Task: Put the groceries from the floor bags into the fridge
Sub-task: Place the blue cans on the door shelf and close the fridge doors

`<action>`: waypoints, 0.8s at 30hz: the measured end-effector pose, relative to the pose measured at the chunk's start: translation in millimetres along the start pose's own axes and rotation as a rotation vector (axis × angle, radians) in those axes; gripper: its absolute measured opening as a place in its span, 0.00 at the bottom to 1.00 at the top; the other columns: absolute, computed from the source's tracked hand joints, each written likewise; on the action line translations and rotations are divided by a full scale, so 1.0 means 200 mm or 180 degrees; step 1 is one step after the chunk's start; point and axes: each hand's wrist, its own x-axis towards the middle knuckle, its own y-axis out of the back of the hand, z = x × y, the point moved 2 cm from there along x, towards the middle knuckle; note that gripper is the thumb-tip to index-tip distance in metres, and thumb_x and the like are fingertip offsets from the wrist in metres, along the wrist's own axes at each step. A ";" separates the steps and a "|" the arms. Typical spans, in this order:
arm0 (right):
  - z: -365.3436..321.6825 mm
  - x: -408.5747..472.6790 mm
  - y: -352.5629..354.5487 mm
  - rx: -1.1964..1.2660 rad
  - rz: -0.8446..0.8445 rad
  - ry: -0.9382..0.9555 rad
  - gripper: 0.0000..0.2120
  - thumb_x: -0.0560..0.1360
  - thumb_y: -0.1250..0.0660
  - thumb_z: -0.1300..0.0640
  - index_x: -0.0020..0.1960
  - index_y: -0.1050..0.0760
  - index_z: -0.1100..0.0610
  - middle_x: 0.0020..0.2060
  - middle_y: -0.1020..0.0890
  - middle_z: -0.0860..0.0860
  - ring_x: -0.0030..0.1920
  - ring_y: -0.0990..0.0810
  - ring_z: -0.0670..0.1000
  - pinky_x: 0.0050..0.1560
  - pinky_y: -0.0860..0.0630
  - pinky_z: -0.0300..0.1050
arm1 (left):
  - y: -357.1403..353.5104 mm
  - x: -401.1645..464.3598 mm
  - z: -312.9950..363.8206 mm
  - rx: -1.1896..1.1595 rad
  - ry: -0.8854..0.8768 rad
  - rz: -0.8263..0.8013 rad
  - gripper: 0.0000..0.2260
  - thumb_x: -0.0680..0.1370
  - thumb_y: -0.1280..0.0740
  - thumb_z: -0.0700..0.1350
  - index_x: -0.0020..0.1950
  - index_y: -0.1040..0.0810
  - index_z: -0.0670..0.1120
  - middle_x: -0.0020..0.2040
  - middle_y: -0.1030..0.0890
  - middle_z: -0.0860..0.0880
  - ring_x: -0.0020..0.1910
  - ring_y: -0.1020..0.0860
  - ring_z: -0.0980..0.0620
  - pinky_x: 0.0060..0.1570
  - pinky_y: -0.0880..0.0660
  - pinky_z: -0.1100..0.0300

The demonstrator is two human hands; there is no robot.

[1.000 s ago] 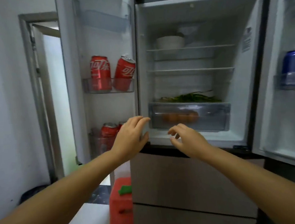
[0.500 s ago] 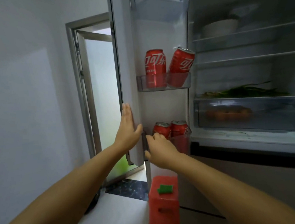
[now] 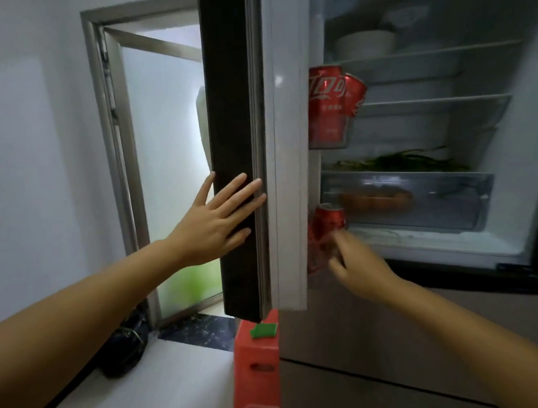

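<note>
Left fridge door [image 3: 237, 148] has swung partway shut since a second ago; looks like loading is finishing. Left hand [image 3: 213, 222] flat and open on its dark outer face, pushing. Right hand [image 3: 351, 261] blurred beside the lower door-shelf cans [image 3: 326, 228]; can't tell if it's gripping. Groceries sit inside; no floor bags in view.

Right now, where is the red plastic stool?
In the head view the red plastic stool stands on the floor low and centre, beside the fridge's lower left corner, directly beneath the open left fridge door, with a green object lying on its top.
</note>
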 end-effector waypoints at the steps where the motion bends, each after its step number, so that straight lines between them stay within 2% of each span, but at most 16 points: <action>1: 0.07 -0.03 0.04 -0.0062 -0.0017 -0.0083 0.14 0.76 0.38 0.60 0.61 0.31 0.57 0.55 0.25 0.54 0.54 0.25 0.54 0.49 0.30 0.44 | 0.00 0.05 0.03 0.0075 -0.0178 0.0056 0.25 0.82 0.57 0.58 0.77 0.55 0.55 0.79 0.57 0.52 0.78 0.59 0.50 0.75 0.61 0.43; 3: 0.18 -0.07 0.11 -0.0199 0.0135 -0.0254 0.17 0.76 0.38 0.60 0.65 0.33 0.57 0.59 0.27 0.55 0.58 0.27 0.54 0.52 0.30 0.42 | -0.01 0.17 0.11 0.0223 -0.0474 0.0138 0.25 0.82 0.56 0.57 0.78 0.55 0.55 0.79 0.59 0.51 0.78 0.61 0.51 0.75 0.64 0.46; 5: 0.23 -0.10 0.16 -0.0041 0.0444 -0.0359 0.24 0.78 0.39 0.58 0.72 0.40 0.58 0.68 0.33 0.56 0.67 0.32 0.53 0.65 0.32 0.45 | 0.00 0.30 0.22 0.0238 -0.0646 0.0217 0.25 0.81 0.53 0.57 0.77 0.52 0.54 0.79 0.54 0.49 0.77 0.62 0.52 0.75 0.64 0.47; 6: 0.23 -0.12 0.17 0.0167 0.0561 -0.0375 0.28 0.79 0.40 0.56 0.76 0.46 0.57 0.73 0.39 0.55 0.72 0.38 0.52 0.71 0.39 0.45 | 0.00 0.37 0.28 0.0169 -0.0692 0.0263 0.25 0.81 0.52 0.56 0.77 0.50 0.53 0.78 0.50 0.49 0.77 0.63 0.52 0.74 0.64 0.48; 8: 0.22 -0.16 0.17 0.0513 0.0596 -0.0378 0.35 0.80 0.41 0.51 0.78 0.60 0.52 0.78 0.55 0.50 0.77 0.50 0.49 0.71 0.49 0.41 | 0.00 0.49 0.41 -0.0005 -0.0777 0.0377 0.25 0.80 0.50 0.56 0.76 0.48 0.51 0.76 0.47 0.48 0.77 0.63 0.52 0.74 0.64 0.49; 10: 0.23 -0.19 0.15 0.0560 0.0424 -0.0450 0.39 0.79 0.43 0.44 0.76 0.68 0.49 0.77 0.64 0.48 0.77 0.56 0.50 0.71 0.48 0.42 | -0.01 0.61 0.49 -0.0218 -0.0821 0.0484 0.27 0.80 0.48 0.54 0.77 0.50 0.49 0.77 0.49 0.47 0.77 0.63 0.52 0.75 0.63 0.52; 14: 0.34 -0.16 0.11 0.0289 0.0132 -0.0671 0.48 0.73 0.43 0.32 0.73 0.75 0.46 0.75 0.71 0.50 0.78 0.59 0.53 0.73 0.40 0.52 | -0.15 0.83 0.57 -0.0424 -0.0388 0.0715 0.34 0.79 0.49 0.60 0.77 0.63 0.48 0.79 0.58 0.47 0.76 0.65 0.52 0.75 0.61 0.55; 16: 0.45 -0.10 0.10 0.0238 0.0175 -0.0785 0.50 0.73 0.41 0.33 0.73 0.76 0.47 0.75 0.71 0.51 0.78 0.54 0.55 0.69 0.34 0.51 | -0.24 0.96 0.65 -0.0476 -0.0354 0.0772 0.35 0.79 0.47 0.60 0.77 0.62 0.46 0.78 0.60 0.46 0.76 0.66 0.52 0.75 0.63 0.55; 19: 0.67 0.01 0.10 0.0379 0.0342 -0.0889 0.45 0.77 0.40 0.41 0.74 0.73 0.50 0.77 0.63 0.53 0.74 0.38 0.59 0.60 0.26 0.50 | -0.36 1.16 0.78 -0.0569 -0.0353 0.0867 0.34 0.77 0.45 0.57 0.77 0.55 0.43 0.77 0.53 0.46 0.76 0.65 0.52 0.75 0.64 0.55; 22: 0.89 0.12 0.10 0.0487 0.0366 -0.0835 0.39 0.80 0.43 0.47 0.76 0.69 0.49 0.78 0.57 0.51 0.70 0.33 0.59 0.62 0.27 0.54 | -0.50 1.34 0.89 -0.0501 -0.0219 0.0819 0.32 0.78 0.48 0.56 0.76 0.55 0.43 0.76 0.54 0.45 0.77 0.58 0.49 0.75 0.61 0.52; 24: 1.00 0.18 0.10 0.0450 0.0314 -0.0814 0.37 0.81 0.44 0.48 0.76 0.68 0.48 0.78 0.57 0.50 0.69 0.32 0.59 0.64 0.28 0.55 | -0.60 1.44 0.94 -0.0437 -0.0135 0.0646 0.30 0.79 0.53 0.55 0.75 0.59 0.43 0.76 0.59 0.45 0.76 0.61 0.46 0.74 0.62 0.51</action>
